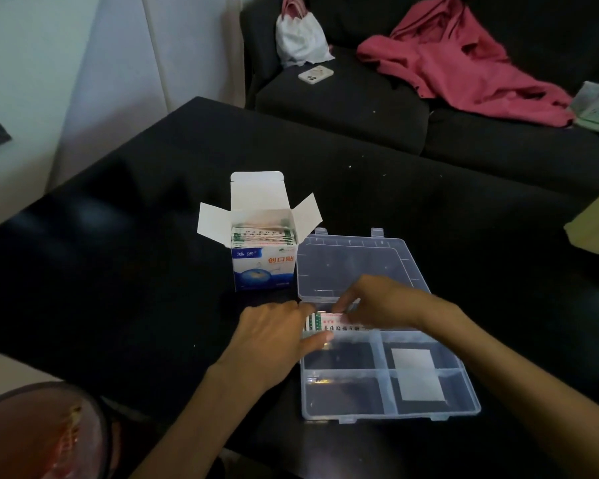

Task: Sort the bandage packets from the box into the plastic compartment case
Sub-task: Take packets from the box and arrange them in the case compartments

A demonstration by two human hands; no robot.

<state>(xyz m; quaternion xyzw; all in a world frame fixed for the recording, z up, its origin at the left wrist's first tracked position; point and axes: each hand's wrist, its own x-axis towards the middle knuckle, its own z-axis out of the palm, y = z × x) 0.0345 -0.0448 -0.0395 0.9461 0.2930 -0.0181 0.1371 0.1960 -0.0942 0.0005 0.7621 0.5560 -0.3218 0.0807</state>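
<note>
Pink garment [464, 60], white bag [300, 36], phone [315, 74] on dark sofa [343, 105].

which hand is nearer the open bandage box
Left. The left hand lies just in front of the bandage box, at the case's left edge. The right hand is farther right, over the plastic case.

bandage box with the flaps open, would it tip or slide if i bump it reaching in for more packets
Probably both. The bandage box stands upright, taller than wide, on a smooth black table, so it likely slides or tips easily. Thin card and few packets suggest it is light.
</note>
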